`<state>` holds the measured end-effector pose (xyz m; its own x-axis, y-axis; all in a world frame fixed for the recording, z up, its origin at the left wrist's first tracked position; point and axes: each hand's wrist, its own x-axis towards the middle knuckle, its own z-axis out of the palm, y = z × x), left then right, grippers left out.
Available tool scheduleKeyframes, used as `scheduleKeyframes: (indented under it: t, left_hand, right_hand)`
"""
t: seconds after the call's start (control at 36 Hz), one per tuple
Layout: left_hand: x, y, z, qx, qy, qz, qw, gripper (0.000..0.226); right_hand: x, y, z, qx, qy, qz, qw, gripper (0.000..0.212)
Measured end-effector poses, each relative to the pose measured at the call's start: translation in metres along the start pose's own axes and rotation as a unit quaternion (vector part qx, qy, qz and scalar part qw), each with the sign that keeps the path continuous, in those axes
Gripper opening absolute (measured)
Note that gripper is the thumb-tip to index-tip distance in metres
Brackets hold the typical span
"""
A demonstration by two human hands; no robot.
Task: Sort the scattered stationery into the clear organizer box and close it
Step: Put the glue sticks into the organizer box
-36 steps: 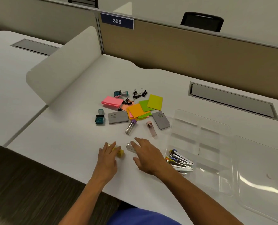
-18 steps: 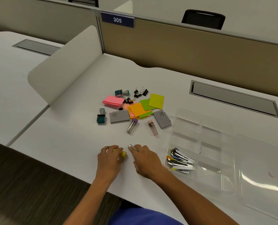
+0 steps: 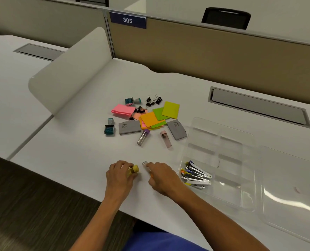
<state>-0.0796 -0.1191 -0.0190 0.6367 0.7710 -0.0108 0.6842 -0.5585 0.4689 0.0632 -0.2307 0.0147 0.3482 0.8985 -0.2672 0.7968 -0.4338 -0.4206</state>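
Yellow-capped tube [image 3: 133,170] gripped in left hand [image 3: 120,176], clear tube [image 3: 145,164] pinched in right hand [image 3: 162,178]: lift both cleanly, then drop them together into one free organizer box [image 3: 221,160] compartment.

Clear organizer box [image 3: 221,142] lies open right of scattered stationery [image 3: 147,118], staplers [image 3: 196,175] in its near compartment.

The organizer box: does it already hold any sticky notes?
No: the organizer box holds only staplers; the sticky notes lie on the desk.
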Motion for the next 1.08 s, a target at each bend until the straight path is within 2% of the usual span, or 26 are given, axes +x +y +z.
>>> scheduleKeyframes:
  t: [0.19, 0.42, 0.56, 0.75, 0.97, 1.08]
  left_hand:
    - [-0.002, 0.025, -0.007, -0.085, -0.007, -0.028, 0.996, 0.036]
    - [0.006, 0.063, -0.017, -0.154, -0.025, 0.009, 0.988, 0.034]
    - [0.011, 0.087, -0.017, -0.160, -0.034, 0.071, 0.984, 0.030]
    - [0.016, 0.125, -0.013, -0.183, -0.069, 0.131, 0.972, 0.027]
    - [0.015, 0.164, -0.006, -0.251, -0.142, 0.137, 0.948, 0.032]
    - [0.014, 0.179, -0.003, -0.277, -0.157, 0.142, 0.938, 0.025]
  right_hand:
    - [-0.006, 0.009, -0.018, 0.130, 0.077, 0.032, 0.988, 0.037]
    - [-0.034, 0.026, -0.042, 0.231, 0.158, 0.076, 0.957, 0.028]
    - [-0.053, 0.040, -0.052, 0.268, 0.203, 0.108, 0.936, 0.026]
    - [-0.081, 0.061, -0.066, 0.357, 0.302, 0.148, 0.872, 0.019]
    - [-0.115, 0.089, -0.083, 0.369, 0.378, 0.193, 0.827, 0.019]
    - [-0.132, 0.105, -0.087, 0.357, 0.396, 0.215, 0.818, 0.020]
